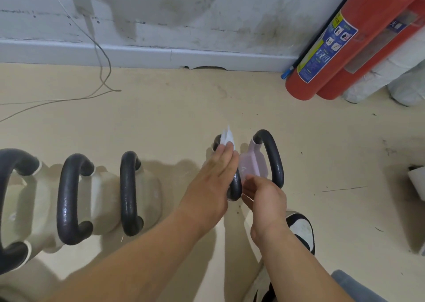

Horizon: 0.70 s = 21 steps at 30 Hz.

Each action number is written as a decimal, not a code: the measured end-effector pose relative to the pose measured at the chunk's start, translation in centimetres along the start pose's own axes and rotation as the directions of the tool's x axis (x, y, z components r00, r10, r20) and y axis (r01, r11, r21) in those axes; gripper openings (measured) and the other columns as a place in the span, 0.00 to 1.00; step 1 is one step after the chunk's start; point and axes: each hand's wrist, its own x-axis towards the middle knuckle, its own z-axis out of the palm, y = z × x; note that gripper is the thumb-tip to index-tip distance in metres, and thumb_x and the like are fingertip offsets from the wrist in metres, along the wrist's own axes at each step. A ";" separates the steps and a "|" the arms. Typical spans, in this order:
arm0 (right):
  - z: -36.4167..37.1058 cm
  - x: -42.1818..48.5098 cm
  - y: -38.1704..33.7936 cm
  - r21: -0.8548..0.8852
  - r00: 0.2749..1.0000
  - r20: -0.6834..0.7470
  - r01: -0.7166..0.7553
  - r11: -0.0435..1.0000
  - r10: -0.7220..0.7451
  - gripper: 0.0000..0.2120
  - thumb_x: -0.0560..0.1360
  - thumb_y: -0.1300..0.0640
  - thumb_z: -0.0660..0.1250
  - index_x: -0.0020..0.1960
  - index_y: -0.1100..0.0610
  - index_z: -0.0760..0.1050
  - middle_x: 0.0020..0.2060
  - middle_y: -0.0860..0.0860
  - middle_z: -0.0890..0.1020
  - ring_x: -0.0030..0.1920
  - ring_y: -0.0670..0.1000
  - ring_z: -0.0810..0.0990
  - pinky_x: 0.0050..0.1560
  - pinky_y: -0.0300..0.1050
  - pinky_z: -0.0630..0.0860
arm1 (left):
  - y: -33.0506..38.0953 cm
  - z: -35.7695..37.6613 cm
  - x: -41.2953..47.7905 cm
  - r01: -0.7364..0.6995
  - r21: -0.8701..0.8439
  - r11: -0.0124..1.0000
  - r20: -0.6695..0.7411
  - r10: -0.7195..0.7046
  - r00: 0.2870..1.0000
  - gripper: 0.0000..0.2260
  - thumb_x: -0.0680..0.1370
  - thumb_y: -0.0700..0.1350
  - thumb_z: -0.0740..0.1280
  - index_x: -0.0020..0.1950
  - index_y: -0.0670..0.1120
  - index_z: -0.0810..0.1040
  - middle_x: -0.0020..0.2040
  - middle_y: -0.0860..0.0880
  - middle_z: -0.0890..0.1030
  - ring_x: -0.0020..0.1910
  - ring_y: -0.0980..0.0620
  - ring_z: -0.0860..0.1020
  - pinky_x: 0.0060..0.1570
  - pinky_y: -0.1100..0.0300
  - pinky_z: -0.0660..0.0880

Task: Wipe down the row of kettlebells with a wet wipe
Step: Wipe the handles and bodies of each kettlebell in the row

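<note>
Several kettlebells stand in a row on the beige floor. Three have cream bodies and black handles, at the left [9, 186], beside it [66, 198] and toward the middle [128, 193]. My left hand [211, 177] lies over a fourth black handle [235, 186] and pinches a white wet wipe [227, 136] at the handle's far end; the wipe sticks up past my fingertips. My right hand [264, 200] curls round the near end of that handle. A pink kettlebell [253, 163] stands just right of it. The fourth kettlebell's body is hidden under my hands.
Two red fire extinguishers [340, 48] lean against the stained wall at the back right, with white sacks [377, 78] beside them. A thin cable [103, 71] trails across the floor at the back left. My shoe [301, 230] is near the pink kettlebell. A white object [417, 182] sits at the right edge.
</note>
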 end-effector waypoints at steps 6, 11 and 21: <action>0.2 -0.2 -0.4 0.031 1.000 -0.003 0.000 1.000 0.000 0.10 0.76 0.61 0.65 0.46 0.65 0.83 0.42 0.60 0.87 0.46 0.58 0.85 0.55 0.51 0.83 | 1.4 1.3 -3.6 -0.148 0.050 0.988 0.083 0.143 0.986 0.32 0.74 0.33 0.47 0.79 0.40 0.64 0.82 0.46 0.60 0.82 0.48 0.53 0.78 0.51 0.60; 0.0 -0.5 -0.5 0.055 0.999 -0.033 0.006 0.998 -0.004 0.11 0.76 0.62 0.64 0.46 0.71 0.76 0.39 0.56 0.77 0.41 0.54 0.76 0.52 0.52 0.80 | 1.6 2.0 -7.4 -0.269 0.030 0.963 0.165 0.260 0.951 0.26 0.74 0.37 0.54 0.70 0.44 0.77 0.72 0.48 0.76 0.77 0.50 0.67 0.73 0.55 0.69; 0.4 0.0 0.2 0.001 0.999 -0.035 0.010 1.000 -0.010 0.14 0.78 0.55 0.63 0.51 0.68 0.77 0.42 0.53 0.79 0.44 0.62 0.79 0.67 0.61 0.73 | 1.9 -5.1 0.5 0.680 -0.606 0.413 0.030 -0.843 0.538 0.20 0.85 0.42 0.54 0.76 0.50 0.67 0.67 0.50 0.75 0.58 0.53 0.72 0.54 0.64 0.63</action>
